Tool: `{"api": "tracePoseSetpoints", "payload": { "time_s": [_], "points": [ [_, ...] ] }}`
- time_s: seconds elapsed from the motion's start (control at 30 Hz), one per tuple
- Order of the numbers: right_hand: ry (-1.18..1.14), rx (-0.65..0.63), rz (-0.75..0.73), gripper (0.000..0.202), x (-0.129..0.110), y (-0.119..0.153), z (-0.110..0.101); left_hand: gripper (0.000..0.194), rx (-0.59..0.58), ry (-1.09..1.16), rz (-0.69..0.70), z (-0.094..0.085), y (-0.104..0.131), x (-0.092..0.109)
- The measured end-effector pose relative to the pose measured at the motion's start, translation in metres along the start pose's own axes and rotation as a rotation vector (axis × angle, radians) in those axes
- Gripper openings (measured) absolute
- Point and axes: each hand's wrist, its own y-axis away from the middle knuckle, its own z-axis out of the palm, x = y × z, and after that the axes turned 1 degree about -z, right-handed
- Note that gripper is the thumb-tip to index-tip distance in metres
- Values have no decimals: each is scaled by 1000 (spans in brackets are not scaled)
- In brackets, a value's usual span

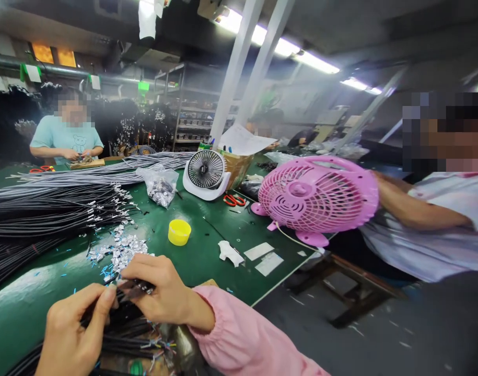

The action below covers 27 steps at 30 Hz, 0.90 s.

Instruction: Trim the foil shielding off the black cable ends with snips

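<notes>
"From your remote feed, what is nearest?"
"I see the left hand (76, 324) pinching a thin black cable (110, 281) between thumb and fingers. Just beside it, the right hand (164, 290) grips a dark, shiny piece (139, 287), too unclear for me to name. Below them lie loose cables (123, 342) with coloured wire ends."
"Beyond those?"
"Silver scraps (125, 248) on the green surface (199, 263), then a yellow tub (179, 232)."
"Farther?"
"Black cable bundles (46, 214) at left; a pink fan (317, 196) at right, near a person in a pale top (415, 235). Across from me, another person wears light blue (68, 137)."
</notes>
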Motion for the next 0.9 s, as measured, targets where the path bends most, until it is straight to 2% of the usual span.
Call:
{"api": "tracePoseSetpoints", "payload": {
  "time_s": [0.13, 0.2, 0.3, 0.4, 0.43, 0.47, 0.53, 0.63, 0.73, 0.83, 0.9],
  "points": [
    [-47, -10, 88, 16, 3, 5, 5, 47, -83, 73, 29, 2, -4, -9],
    [-90, -4, 139, 23, 1, 6, 9, 48, -124, 166, -33, -2, -3, -7],
    [-140, 4, 224, 34, -2, 4, 13, 45, -126, 309, -156, -9, -4, -2],
    [-160, 39, 318, 31, -3, -2, 14, 40, -234, 345, -246, -12, -11, -6],
    [-156, 47, 331, 30, -2, -3, 14, 42, -297, 328, -272, -12, -13, -8],
    [-152, 53, 338, 29, -2, -5, 13, 45, -309, 310, -298, -10, -15, -10],
    [-156, 63, 362, 29, -1, -9, 14, 52, -296, 289, -327, -7, -17, -11],
    [-200, 71, 456, 27, -3, -11, 19, 56, -206, 306, -307, -2, -12, -4],
    [-240, 107, 525, 28, -7, -11, 21, 47, -103, 332, -272, 2, -5, 5],
    [-259, 170, 478, 32, -6, -13, 15, 37, -39, 309, -236, 4, -2, 9],
    [-303, 265, 478, 36, -3, -18, 7, 35, -37, 289, -222, 3, -2, 8]
  ]
}}
